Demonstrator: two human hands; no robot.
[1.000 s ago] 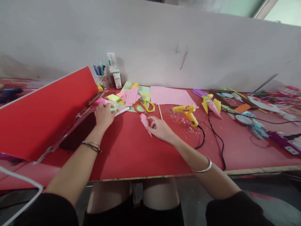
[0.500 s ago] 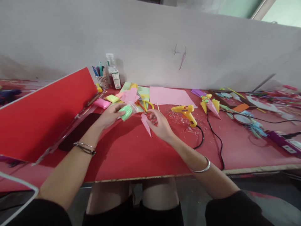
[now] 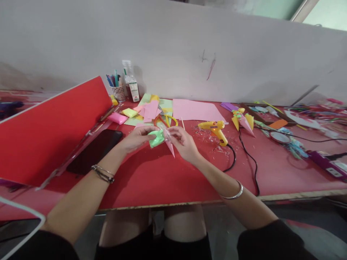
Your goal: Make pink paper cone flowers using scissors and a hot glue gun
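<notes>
While the left hand (image 3: 135, 140) holds a small clear bag (image 3: 165, 134) between thumb and fingers, the right hand (image 3: 186, 145) pinches the bag's see-through end, its fingers bent in and almost closed. Bright green stuff (image 3: 156, 139) fills the left part of the bag, which is in the middle, over the red table (image 3: 151, 187). Just under it, a pointy pink paper (image 3: 170, 148) pokes out toward the near side. To the left lie a shiny pink packet (image 3: 117, 118) and a yellow packet (image 3: 129, 113), close together. Farther back, near the wall (image 3: 173, 47), a patterned cup (image 3: 118, 94) holds a bunch of pens (image 3: 116, 78), standing up. Just right of it stands a clear bottle (image 3: 132, 86) with a white label and something dark low inside. Right of both hands, a yellow glue gun (image 3: 216, 129) sits on the table.
</notes>
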